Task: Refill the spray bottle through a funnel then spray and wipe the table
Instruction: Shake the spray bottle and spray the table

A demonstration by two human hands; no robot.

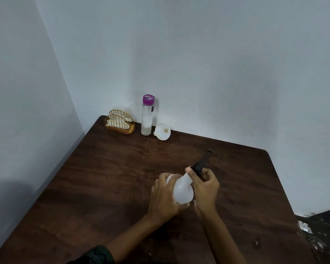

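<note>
White plastic fills the middle of the head view: the spray bottle is tilted over the dark wooden tabletop, near the person, with its black spray head pointing up and away toward the far right. The left hand wraps the bottle's round body, fingers clamped over its top side and thumb underneath. The right hand is closed on the black collar where the head meets the neck, with the thumb tip pressed against the neck. That grip reads as the opening step, unscrewing the spray head so the bottle can be filled; whether the thread is already loose cannot be told from here.

Over in the far corner by the wall, the supplies wait. A tall clear bottle with a purple cap stands upright, cap on, with what looks like liquid in it. Just beside it on the right lies the white funnel, tipped on its side with its mouth facing the camera. To the left sits a gold wire napkin holder with white napkins in it, likely the wiping material.

Next up, by my reckoning: get the head off and set down, stand the spray bottle upright, then reach to the corner for the funnel and seat its spout in the open neck. The left hand needs to hold the light plastic body steady while the right one turns.
</note>
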